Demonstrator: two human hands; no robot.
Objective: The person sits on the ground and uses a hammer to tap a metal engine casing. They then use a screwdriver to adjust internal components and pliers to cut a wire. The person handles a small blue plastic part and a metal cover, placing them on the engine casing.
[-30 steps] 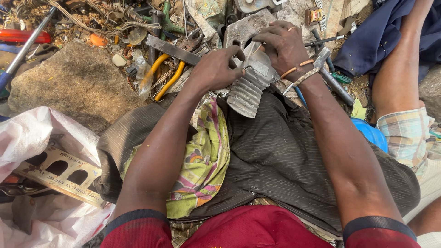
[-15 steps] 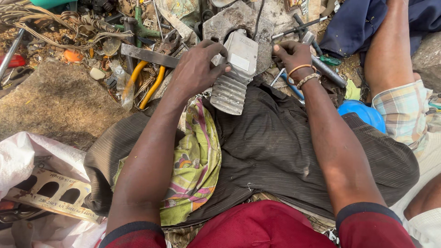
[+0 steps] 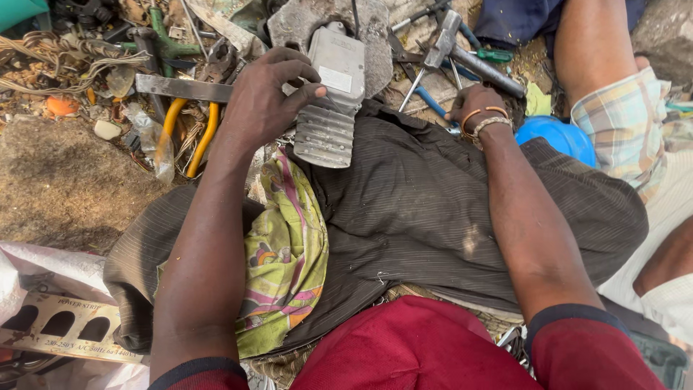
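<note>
My left hand (image 3: 263, 101) clasps a grey cast-metal casing (image 3: 332, 94), fingers wrapped over its smooth upper half; below the grip the casing turns ribbed with fine fins, and its lower end rests on my dark striped cloth (image 3: 433, 209). Just left of that grip lie a flat steel bar (image 3: 180, 88) and 2 yellow curved handles (image 3: 189, 133). My right hand (image 3: 476, 108) is well right of the casing, curled down among loose tools; whether it grips anything I cannot tell. Just above it lies a hammer (image 3: 444, 40), steel head dull. A crumpled green patterned rag (image 3: 285, 260) sits under my left forearm.
</note>
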